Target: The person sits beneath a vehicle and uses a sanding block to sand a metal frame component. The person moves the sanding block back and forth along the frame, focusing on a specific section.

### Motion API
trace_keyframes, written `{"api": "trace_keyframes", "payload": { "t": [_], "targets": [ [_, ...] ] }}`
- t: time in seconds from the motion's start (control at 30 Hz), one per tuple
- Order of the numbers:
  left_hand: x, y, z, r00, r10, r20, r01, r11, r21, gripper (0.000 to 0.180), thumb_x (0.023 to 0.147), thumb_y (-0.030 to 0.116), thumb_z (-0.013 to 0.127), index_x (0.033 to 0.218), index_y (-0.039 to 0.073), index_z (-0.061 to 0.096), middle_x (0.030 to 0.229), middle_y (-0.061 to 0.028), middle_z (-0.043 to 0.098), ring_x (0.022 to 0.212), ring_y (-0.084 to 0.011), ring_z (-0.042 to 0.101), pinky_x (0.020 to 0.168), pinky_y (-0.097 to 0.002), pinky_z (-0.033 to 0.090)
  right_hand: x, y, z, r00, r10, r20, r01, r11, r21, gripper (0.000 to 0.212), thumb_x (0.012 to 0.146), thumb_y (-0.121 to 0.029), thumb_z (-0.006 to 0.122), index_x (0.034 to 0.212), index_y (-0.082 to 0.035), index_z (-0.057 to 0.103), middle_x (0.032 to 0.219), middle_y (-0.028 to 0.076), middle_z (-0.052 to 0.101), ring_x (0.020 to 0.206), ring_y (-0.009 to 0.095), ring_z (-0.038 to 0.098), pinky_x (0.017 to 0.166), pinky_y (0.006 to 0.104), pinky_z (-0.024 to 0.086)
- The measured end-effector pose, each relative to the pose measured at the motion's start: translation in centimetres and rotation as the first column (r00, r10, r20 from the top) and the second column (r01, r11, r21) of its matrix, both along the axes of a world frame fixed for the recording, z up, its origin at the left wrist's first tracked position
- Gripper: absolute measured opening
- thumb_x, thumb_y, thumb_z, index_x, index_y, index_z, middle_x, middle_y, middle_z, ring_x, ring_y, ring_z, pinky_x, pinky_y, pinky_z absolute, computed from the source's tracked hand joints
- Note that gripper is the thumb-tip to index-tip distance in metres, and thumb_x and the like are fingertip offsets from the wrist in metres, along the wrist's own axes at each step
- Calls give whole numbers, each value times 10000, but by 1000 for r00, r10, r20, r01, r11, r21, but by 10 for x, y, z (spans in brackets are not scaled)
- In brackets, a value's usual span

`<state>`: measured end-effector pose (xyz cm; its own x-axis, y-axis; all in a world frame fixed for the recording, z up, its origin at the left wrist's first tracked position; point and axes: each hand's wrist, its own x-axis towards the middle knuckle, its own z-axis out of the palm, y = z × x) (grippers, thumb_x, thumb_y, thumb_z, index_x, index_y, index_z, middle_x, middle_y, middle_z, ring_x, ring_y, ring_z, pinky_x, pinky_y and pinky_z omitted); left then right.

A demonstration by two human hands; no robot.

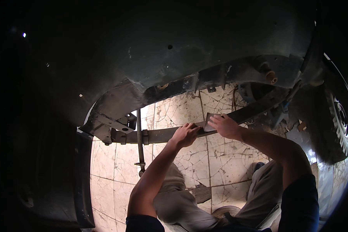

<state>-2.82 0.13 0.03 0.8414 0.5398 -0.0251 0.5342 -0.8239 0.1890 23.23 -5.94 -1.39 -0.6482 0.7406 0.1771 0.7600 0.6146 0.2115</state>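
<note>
Nearest, the left hand [186, 134] lies on the leaf spring [162, 135], fingers bent over it; whether it grips cannot be told. To its right, the right hand [225, 125] has fingers laid on a dark, flat, angular plate [209, 120] at the spring; its thumb is hidden and its grip cannot be determined. The spring crosses mid-scene from left to far right: dull grey, gently bowed, scuffed, with a metal clip [145, 137] at left. Beyond stands a dark body panel [162, 58].
</note>
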Motion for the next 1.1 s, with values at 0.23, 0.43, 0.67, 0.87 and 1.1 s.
{"api": "trace_keyframes", "payload": {
  "t": [0.23,0.43,0.67,0.87,1.1],
  "targets": [
    [7,2,11,999,10,-36,-10,1000,-13,474,886,209,647,1341,133,535,1281,-93,549,1157,-319,537,940,-396,502,11,-6,-3,997,68,-21,-67,997,42,435,890,-230,556,1312,-123,559,1346,88,536,1249,217,480,965,438,409],
    [7,2,15,999,12,-46,-14,999,-30,484,886,196,646,1351,135,527,1283,-103,547,1169,-327,531,958,-404,495,16,-12,-9,990,138,30,-139,989,43,433,901,-228,546,1320,-119,557,1342,92,544,1266,204,478,1016,456,377],
    [9,0,19,996,32,-83,-35,999,-37,493,883,199,648,1357,144,522,1309,-104,527,1203,-332,514,968,-413,491,36,-6,-9,997,-77,-8,77,997,-19,434,906,-207,533,1327,-101,543,1369,105,527,1315,223,459,1027,484,375],
    [8,3,14,996,29,-82,-31,999,-22,505,877,211,653,1360,138,520,1300,-103,529,1185,-326,521,966,-408,489,20,-17,-7,999,32,8,-32,999,5,443,893,-200,548,1321,-84,547,1375,126,516,1308,245,460,1032,479,373],
    [8,4,11,998,16,-60,-17,1000,-9,518,872,214,652,1365,135,515,1285,-101,541,1171,-319,528,963,-393,488,25,-12,-6,995,101,-10,-100,994,47,459,881,-208,566,1320,-75,551,1359,124,527,1283,238,473,1009,446,386]
  ]
}}
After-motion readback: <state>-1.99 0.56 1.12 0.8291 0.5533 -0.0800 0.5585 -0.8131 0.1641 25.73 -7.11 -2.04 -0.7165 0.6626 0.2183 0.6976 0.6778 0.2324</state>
